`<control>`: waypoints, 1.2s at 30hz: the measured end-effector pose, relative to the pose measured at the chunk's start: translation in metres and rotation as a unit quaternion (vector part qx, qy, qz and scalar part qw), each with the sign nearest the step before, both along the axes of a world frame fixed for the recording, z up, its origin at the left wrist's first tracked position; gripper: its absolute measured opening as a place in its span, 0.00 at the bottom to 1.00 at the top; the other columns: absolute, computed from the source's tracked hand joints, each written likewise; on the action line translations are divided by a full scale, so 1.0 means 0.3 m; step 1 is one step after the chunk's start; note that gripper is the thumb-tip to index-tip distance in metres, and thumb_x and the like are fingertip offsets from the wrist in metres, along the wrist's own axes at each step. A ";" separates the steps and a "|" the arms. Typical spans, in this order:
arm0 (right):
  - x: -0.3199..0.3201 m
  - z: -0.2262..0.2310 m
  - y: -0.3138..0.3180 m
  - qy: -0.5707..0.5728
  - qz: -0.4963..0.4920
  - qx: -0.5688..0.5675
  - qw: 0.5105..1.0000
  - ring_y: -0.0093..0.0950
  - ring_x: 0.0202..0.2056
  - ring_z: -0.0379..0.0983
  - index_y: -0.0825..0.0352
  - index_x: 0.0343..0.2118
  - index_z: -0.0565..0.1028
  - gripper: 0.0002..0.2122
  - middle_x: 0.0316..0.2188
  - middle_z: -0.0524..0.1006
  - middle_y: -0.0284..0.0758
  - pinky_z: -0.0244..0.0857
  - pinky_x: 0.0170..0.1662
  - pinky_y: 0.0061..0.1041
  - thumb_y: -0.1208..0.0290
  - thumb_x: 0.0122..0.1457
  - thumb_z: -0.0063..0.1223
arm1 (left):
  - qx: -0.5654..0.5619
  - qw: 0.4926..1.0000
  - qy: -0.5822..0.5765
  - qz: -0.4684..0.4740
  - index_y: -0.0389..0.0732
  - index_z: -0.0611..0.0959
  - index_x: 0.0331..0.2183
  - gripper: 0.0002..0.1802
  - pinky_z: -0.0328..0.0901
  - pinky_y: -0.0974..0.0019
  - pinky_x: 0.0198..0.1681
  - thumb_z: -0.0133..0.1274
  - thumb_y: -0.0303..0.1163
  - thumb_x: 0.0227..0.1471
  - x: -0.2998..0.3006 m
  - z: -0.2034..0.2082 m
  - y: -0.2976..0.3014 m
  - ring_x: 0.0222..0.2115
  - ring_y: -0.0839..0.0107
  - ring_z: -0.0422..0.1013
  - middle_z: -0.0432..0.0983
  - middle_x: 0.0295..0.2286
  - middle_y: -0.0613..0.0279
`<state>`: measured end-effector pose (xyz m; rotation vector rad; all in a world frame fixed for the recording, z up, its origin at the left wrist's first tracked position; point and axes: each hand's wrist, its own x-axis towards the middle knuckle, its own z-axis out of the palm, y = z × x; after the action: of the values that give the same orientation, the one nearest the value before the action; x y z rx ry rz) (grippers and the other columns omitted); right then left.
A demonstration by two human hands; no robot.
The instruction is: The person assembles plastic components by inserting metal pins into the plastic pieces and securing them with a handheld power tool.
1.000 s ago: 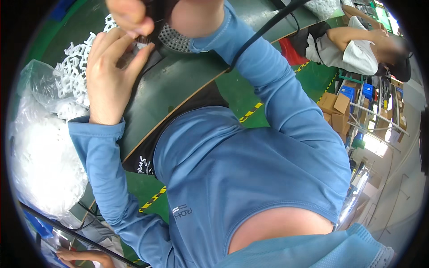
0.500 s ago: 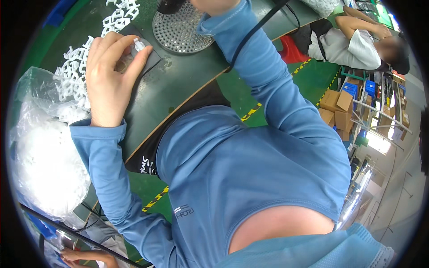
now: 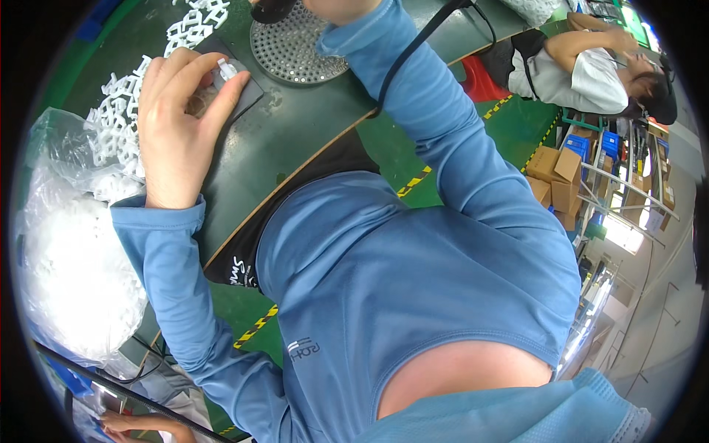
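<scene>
At the upper left, my left hand (image 3: 173, 122) has thumb and forefinger closed on a small white plastic part (image 3: 227, 71). The hand rests over a dark square block (image 3: 249, 94) on the green tabletop (image 3: 295, 122). My right hand (image 3: 343, 7) is at the top edge, its fingers cut off by the picture. Just left of it shows a dark rounded object (image 3: 273, 9); whether the hand grips it cannot be seen. Below that hand lies a round metal tray (image 3: 295, 55) with many small holes or pits.
Loose white plastic clips (image 3: 118, 111) are strewn along the left, beside a clear bag (image 3: 81, 258) full of white parts. A black cable (image 3: 399, 70) passes over my right forearm. Another person (image 3: 583, 77) sits at the upper right near cardboard boxes (image 3: 554, 173). Another person's arm (image 3: 148, 424) shows at lower left.
My left hand has shifted slightly left, still pinching the white part. My right hand has moved slightly left and up. The person at upper right has shifted their head and arms.
</scene>
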<state>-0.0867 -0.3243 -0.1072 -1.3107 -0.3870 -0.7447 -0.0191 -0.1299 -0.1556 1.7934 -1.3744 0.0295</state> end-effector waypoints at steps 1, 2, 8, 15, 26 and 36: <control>-0.002 -0.001 0.001 -0.005 -0.001 -0.016 1.000 0.19 0.16 0.68 0.76 0.44 0.72 0.24 0.20 0.75 0.36 0.63 0.21 0.17 0.56 0.61 0.62 | -0.001 1.000 0.003 0.000 0.34 0.84 0.35 0.14 0.64 0.62 0.34 0.69 0.28 0.45 -0.001 -0.001 0.001 0.29 0.64 0.66 0.73 0.26 0.61; -0.002 -0.001 0.003 -0.005 -0.002 -0.016 1.000 0.19 0.16 0.68 0.76 0.44 0.72 0.24 0.20 0.75 0.36 0.63 0.21 0.17 0.56 0.61 0.62 | -0.001 1.000 0.003 0.000 0.34 0.84 0.35 0.14 0.64 0.62 0.34 0.69 0.28 0.45 -0.001 -0.003 0.001 0.29 0.64 0.66 0.73 0.26 0.61; -0.012 0.030 0.011 0.023 -0.004 0.009 1.000 0.21 0.16 0.69 0.76 0.45 0.71 0.27 0.20 0.75 0.37 0.64 0.20 0.18 0.52 0.60 0.62 | -0.001 1.000 0.006 0.009 0.34 0.85 0.34 0.14 0.64 0.62 0.34 0.69 0.28 0.44 -0.002 -0.009 0.005 0.29 0.64 0.66 0.73 0.26 0.61; -0.013 0.130 0.032 -0.065 0.024 -0.053 0.996 0.26 0.15 0.65 0.70 0.52 0.67 0.42 0.20 0.70 0.39 0.65 0.20 0.25 0.27 0.57 0.46 | -0.030 1.000 -0.002 0.005 0.35 0.85 0.34 0.14 0.65 0.62 0.34 0.70 0.28 0.43 0.004 -0.026 -0.007 0.29 0.63 0.67 0.73 0.26 0.61; 0.000 0.120 0.116 0.016 0.103 -0.012 0.994 0.25 0.17 0.66 0.73 0.52 0.66 0.41 0.21 0.72 0.41 0.65 0.22 0.23 0.33 0.54 0.56 | -0.050 0.998 -0.033 0.013 0.35 0.83 0.29 0.13 0.65 0.60 0.34 0.69 0.32 0.44 0.016 -0.039 -0.002 0.29 0.60 0.67 0.72 0.26 0.62; -0.028 0.105 0.151 0.087 0.137 0.024 0.986 0.24 0.19 0.67 0.76 0.52 0.66 0.42 0.23 0.73 0.42 0.65 0.25 0.21 0.38 0.50 0.64 | -0.064 0.997 -0.035 -0.002 0.31 0.78 0.26 0.18 0.63 0.60 0.32 0.71 0.32 0.46 0.024 -0.050 -0.009 0.29 0.59 0.67 0.69 0.25 0.57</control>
<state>-0.0952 -0.2791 -0.0757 -1.2350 -0.3961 -0.4035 -0.0118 -0.1327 -0.1706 1.6970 -1.3928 0.1761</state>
